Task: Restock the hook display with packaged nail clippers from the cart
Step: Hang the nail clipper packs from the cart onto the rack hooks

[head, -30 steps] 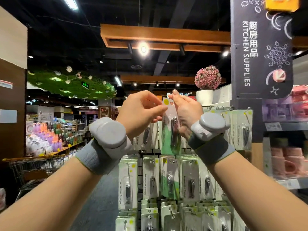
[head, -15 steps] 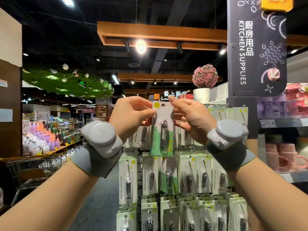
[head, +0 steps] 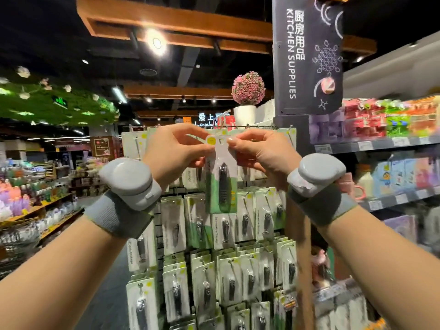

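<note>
Both hands [head: 176,148] [head: 259,151] on clipper pack [head: 221,177] top corners

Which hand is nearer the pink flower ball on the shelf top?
Right. The right hand pinches the pack's top corner just below-left of the flower ball; the left hand holds the opposite corner, farther left.

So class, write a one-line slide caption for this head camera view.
Both hands, left hand and right hand, pinch a packaged nail clipper by its top corners before the hook display.

The nail clipper package [head: 221,177] hangs between the left hand [head: 175,150] and right hand [head: 260,154], before the hook display [head: 214,258], perhaps touching its top row; shelves [head: 381,144] stand right.
</note>
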Action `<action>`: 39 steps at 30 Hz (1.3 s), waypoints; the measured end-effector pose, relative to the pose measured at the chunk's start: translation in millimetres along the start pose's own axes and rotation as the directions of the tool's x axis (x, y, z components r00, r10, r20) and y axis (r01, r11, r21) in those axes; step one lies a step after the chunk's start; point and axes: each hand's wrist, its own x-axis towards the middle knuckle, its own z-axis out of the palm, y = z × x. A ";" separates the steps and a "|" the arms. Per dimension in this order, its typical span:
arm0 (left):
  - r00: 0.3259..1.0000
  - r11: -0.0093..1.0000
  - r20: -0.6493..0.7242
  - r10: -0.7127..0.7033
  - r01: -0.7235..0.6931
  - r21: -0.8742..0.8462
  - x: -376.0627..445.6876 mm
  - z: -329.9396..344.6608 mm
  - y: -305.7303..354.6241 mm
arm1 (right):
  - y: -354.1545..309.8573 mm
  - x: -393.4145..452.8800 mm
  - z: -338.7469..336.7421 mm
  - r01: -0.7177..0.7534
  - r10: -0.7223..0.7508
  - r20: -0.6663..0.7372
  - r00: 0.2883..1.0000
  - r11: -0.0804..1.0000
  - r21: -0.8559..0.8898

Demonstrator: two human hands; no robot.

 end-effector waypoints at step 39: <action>0.992 0.592 0.053 -0.112 0.024 0.805 -50.7 0.0 -58.9 | 99.3 4.5 -1.9 0.325 -0.057 0.400 0.915 0.692 -0.645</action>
